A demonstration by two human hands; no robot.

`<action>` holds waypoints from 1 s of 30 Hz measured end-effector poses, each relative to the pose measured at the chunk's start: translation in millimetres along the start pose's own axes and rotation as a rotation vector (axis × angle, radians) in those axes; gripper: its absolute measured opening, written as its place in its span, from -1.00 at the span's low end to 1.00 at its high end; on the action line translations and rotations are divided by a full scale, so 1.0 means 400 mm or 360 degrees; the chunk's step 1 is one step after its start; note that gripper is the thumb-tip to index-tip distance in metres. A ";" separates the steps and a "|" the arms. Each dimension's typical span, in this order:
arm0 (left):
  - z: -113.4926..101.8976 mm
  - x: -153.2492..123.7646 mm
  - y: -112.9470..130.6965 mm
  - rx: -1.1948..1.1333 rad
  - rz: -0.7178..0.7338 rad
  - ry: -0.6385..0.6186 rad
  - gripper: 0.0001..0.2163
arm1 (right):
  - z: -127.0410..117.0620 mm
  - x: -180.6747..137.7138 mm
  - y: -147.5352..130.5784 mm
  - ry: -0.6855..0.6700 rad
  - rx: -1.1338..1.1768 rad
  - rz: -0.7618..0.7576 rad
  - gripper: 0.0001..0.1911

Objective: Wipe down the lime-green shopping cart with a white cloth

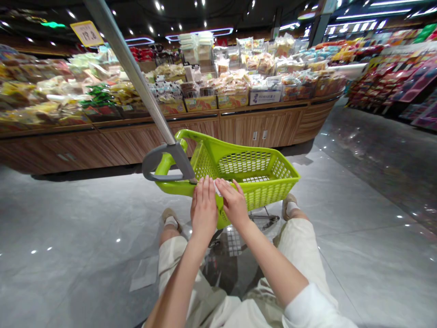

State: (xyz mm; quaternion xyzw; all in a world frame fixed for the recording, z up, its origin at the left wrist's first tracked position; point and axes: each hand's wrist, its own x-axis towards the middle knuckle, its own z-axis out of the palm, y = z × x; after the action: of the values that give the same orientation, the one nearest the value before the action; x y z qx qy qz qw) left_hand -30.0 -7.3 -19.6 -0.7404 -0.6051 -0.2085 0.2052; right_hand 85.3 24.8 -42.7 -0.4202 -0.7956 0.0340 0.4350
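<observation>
A lime-green plastic shopping basket (259,150) on a cart stands in front of me, its inside bare where I can see it. My left hand (205,207) lies against the near rim, fingers straight and side by side. Just to its right, my right hand (235,202) rests on the same rim with its fingers stretched and the thumb apart. Between the two hands a small white patch (217,187) shows on the rim; whether it is a label or paper I cannot tell. A grey loop handle (152,164) and a metal pole (139,82) rise at the basket's left end.
Beyond the basket runs a wooden display counter (262,125) stacked with packaged snacks (235,82). A price sign (87,34) hangs at upper left. More goods shelves (385,77) stand at right. My shoes are on the shiny grey floor (368,218) on either side of the cart.
</observation>
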 end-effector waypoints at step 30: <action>0.002 -0.003 0.007 -0.0217 -0.0100 0.0043 -0.34 | -0.087 -0.112 0.220 0.0093 -0.0285 0.0160 -0.24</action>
State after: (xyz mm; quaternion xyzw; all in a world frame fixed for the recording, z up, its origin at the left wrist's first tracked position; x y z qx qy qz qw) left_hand -27.6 -8.6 -21.0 -0.7305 -0.6096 -0.2656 0.1559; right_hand 178.7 39.3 -87.9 -0.4976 -0.7603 -0.0276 0.4165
